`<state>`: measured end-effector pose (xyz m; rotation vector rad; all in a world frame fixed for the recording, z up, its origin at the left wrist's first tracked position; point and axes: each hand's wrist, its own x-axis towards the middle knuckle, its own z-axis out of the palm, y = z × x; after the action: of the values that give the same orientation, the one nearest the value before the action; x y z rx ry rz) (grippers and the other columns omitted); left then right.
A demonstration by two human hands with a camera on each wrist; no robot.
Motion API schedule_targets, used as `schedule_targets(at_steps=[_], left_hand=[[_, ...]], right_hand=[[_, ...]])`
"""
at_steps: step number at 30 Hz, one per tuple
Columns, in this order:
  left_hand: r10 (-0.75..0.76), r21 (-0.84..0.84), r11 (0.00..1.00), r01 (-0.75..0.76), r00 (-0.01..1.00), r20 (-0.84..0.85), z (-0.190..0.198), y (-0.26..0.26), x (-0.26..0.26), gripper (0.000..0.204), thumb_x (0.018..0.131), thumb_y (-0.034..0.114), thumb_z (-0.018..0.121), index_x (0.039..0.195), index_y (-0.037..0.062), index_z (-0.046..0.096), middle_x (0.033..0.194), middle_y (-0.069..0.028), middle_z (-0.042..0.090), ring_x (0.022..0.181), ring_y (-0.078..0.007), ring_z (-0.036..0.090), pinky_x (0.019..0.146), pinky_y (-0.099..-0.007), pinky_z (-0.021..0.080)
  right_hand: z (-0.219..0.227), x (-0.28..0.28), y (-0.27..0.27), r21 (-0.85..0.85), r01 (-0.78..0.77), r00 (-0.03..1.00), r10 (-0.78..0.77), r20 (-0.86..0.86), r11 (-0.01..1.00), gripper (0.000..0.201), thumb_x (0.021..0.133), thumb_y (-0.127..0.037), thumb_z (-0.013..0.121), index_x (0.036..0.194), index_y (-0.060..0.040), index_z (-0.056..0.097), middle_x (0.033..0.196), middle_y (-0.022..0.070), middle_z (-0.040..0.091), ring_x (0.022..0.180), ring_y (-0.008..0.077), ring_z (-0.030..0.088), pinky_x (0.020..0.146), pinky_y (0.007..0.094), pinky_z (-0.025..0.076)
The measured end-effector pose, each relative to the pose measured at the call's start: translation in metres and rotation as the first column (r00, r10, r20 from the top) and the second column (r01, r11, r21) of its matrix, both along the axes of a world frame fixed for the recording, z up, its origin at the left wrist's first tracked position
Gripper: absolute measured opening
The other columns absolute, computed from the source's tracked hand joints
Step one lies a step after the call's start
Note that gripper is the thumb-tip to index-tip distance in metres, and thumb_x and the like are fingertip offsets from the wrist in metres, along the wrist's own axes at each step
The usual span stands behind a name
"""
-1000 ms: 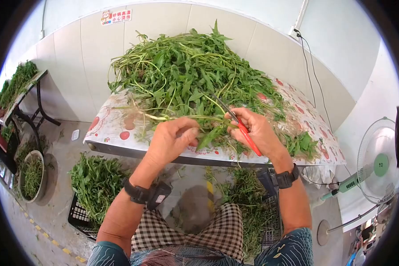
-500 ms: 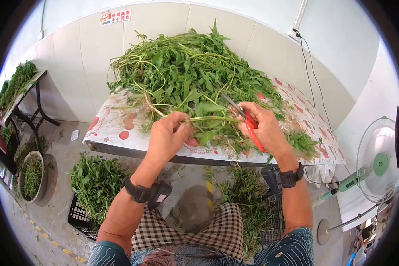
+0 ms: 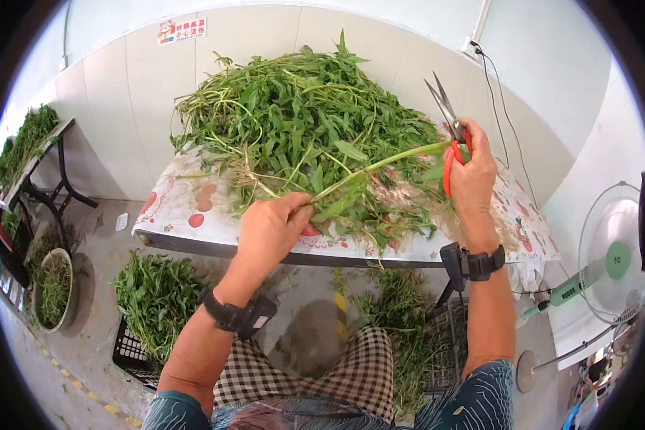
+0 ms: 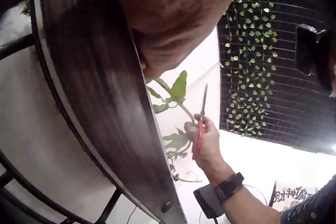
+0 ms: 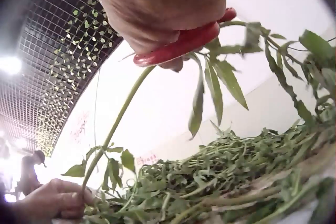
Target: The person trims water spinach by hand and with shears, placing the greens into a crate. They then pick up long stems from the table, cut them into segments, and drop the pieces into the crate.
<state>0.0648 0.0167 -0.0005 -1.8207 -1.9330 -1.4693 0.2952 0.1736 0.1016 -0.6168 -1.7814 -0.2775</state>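
A long green stem (image 3: 380, 165) stretches between the two hands over the front of the table. The left hand (image 3: 271, 231) pinches its lower end between thumb and fingers near the table's front edge. Higher and to the right, the right hand (image 3: 473, 168) holds red-handled scissors (image 3: 448, 161), blades parted and pointing up and away, and also grips the stem's other end. In the right wrist view the stem (image 5: 122, 111) runs from the left hand (image 5: 55, 201) up to the red handle (image 5: 181, 45). Behind lies a large heap of leafy stems (image 3: 294, 107).
A patterned cloth (image 3: 175, 208) covers the table. Below stand a black crate (image 3: 130, 351) of greens at left and another crate (image 3: 444, 344) with cut stems at right. A basin (image 3: 68, 301) is at far left, a fan (image 3: 616, 258) at far right.
The right hand has moved up and right with the scissors and the stem's end, away from the left hand. The scissors now point upward with blades parted. The left hand has shifted slightly.
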Motion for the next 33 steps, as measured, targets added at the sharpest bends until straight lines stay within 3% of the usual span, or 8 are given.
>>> schedule_targets(at_steps=[2,5,8,14,17,26,29,33], left_hand=[[-0.008,0.021,1.000,0.009,0.998,-0.062,-0.002,0.001,-0.003,0.015,0.082,0.013,0.061,0.091,0.0023,0.064,0.062,-0.0068,0.062,0.053,-0.0132,0.059,0.050,-0.0259,0.044],[-0.219,0.001,0.968,0.251,0.844,0.490,0.013,-0.006,-0.009,0.016,0.085,0.016,0.060,0.088,0.0003,0.064,0.059,0.0004,0.055,0.049,-0.0069,0.047,0.047,-0.0224,0.038],[-0.269,0.080,0.959,0.273,0.781,0.563,0.008,-0.005,-0.014,0.019,0.089,0.018,0.057,0.086,-0.0007,0.063,0.059,0.0048,0.047,0.052,-0.0030,0.039,0.046,-0.0196,0.032],[-0.261,0.103,0.963,0.249,0.764,0.590,0.008,-0.001,-0.015,0.019,0.090,0.016,0.055,0.086,-0.0010,0.061,0.057,0.0042,0.046,0.051,-0.0035,0.039,0.046,-0.0199,0.031],[-0.265,0.135,0.964,0.231,0.758,0.596,0.006,0.001,-0.017,0.016,0.087,0.012,0.055,0.084,-0.0024,0.062,0.058,0.0013,0.055,0.051,-0.0039,0.046,0.047,-0.0210,0.037],[-0.250,0.068,0.968,0.243,0.889,0.384,0.007,-0.002,-0.008,0.016,0.090,0.012,0.053,0.088,-0.0017,0.060,0.059,0.0026,0.050,0.052,-0.0045,0.044,0.047,-0.0207,0.035],[-0.284,0.022,0.947,0.321,0.801,0.527,0.014,-0.004,-0.010,0.015,0.089,0.011,0.052,0.088,-0.0012,0.060,0.059,0.0022,0.051,0.052,-0.0050,0.044,0.048,-0.0203,0.035],[-0.312,0.013,0.929,0.370,0.765,0.563,0.015,-0.012,-0.009,0.015,0.088,0.011,0.051,0.089,-0.0011,0.060,0.059,0.0021,0.051,0.053,-0.0051,0.045,0.049,-0.0194,0.036]], right_hand=[[0.002,-0.004,-0.003,0.056,-0.030,0.999,0.028,0.041,0.998,0.037,0.075,-0.001,0.060,0.110,-0.0074,0.055,0.099,0.0151,0.061,0.092,0.0321,0.059,0.078,0.0385,0.047],[-0.006,-0.005,0.006,-0.337,-0.004,0.995,0.037,0.091,0.942,0.034,0.077,-0.002,0.058,0.111,-0.0056,0.054,0.100,0.0140,0.062,0.094,0.0289,0.059,0.080,0.0368,0.047],[-0.015,0.005,0.014,-0.614,-0.172,0.979,0.205,-0.016,0.770,0.035,0.080,-0.003,0.056,0.115,-0.0033,0.051,0.100,0.0122,0.063,0.096,0.0229,0.060,0.080,0.0354,0.047],[-0.015,0.022,0.011,-0.483,-0.643,0.753,0.374,-0.541,0.594,0.037,0.089,-0.018,0.057,0.121,-0.0024,0.044,0.095,0.0105,0.063,0.080,0.0155,0.062,0.070,0.0262,0.050],[-0.006,0.036,0.004,-0.444,-0.848,0.524,0.332,-0.784,0.290,0.037,0.090,-0.027,0.057,0.117,-0.0046,0.047,0.087,0.0092,0.063,0.073,0.0142,0.060,0.066,0.0247,0.049],[-0.033,0.022,-0.068,-0.611,-0.699,0.688,0.585,-0.431,0.372,0.030,0.087,-0.022,0.056,0.110,-0.0037,0.049,0.080,0.0079,0.059,0.060,0.0096,0.053,0.052,0.0221,0.044],[-0.046,0.008,-0.077,-0.689,-0.704,0.620,0.621,-0.480,0.170,0.030,0.087,-0.021,0.059,0.110,-0.0037,0.049,0.082,0.0072,0.059,0.063,0.0088,0.054,0.054,0.0222,0.045],[-0.060,-0.009,-0.098,-0.702,-0.704,0.626,0.565,-0.538,0.111,0.042,0.084,-0.034,0.064,0.109,-0.0042,0.048,0.083,0.0083,0.062,0.070,0.0127,0.059,0.060,0.0244,0.048]])
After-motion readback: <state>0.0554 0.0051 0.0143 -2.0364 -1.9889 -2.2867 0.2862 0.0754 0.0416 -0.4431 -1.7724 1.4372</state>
